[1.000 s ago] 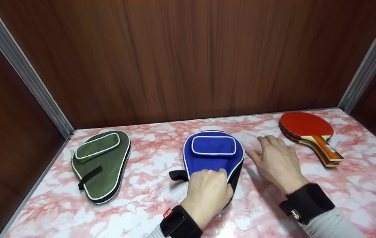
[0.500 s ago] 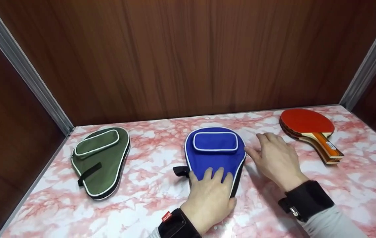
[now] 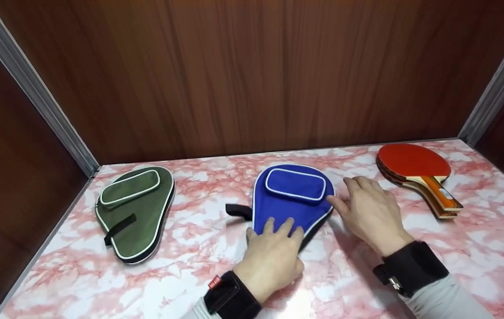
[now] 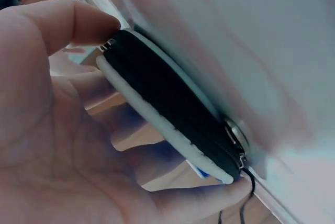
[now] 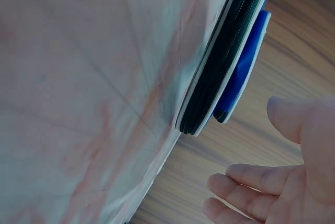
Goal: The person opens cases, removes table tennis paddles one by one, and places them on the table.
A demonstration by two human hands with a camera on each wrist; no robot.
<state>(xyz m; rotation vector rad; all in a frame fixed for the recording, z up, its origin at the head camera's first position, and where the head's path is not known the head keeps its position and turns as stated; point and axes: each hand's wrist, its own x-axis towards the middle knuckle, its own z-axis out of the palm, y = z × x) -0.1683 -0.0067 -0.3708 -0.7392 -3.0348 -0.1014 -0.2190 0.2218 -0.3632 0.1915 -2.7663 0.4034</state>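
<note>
A blue paddle case with white piping lies flat in the middle of the pink marbled table. My left hand lies on its narrow near end, fingers stretched out over the fabric and thumb at its left edge. The left wrist view shows the case's black zipped edge under the left hand. My right hand rests open on the table just right of the case, thumb close to its rim. In the right wrist view the right hand holds nothing beside the case.
A green case of the same shape lies at the left. A stack of red-faced paddles lies at the far right, handles toward me. Brown wooden walls close the table in at the back and both sides.
The blue case has turned, its narrow end swinging left with my left hand on it. The left fingers went from curled on the case to stretched out. The right hand has barely moved.
</note>
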